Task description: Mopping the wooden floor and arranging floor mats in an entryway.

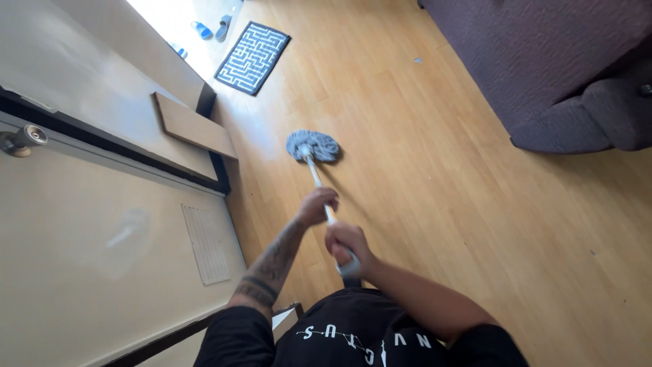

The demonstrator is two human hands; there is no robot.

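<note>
Head view, mop (312, 147) on floor (435, 204), sofa (557, 75) right, doormat (252, 57) ahead

You see a grey mop (312, 146), tan wood floor (421, 177), a black mat (252, 57) with a white maze pattern, and a dark purple sofa (557, 61).

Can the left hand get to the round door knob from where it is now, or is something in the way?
Probably not freely: the left hand is wrapped round the mop handle, and the door knob sits far off to its left. Nothing blocks the path itself.
</note>
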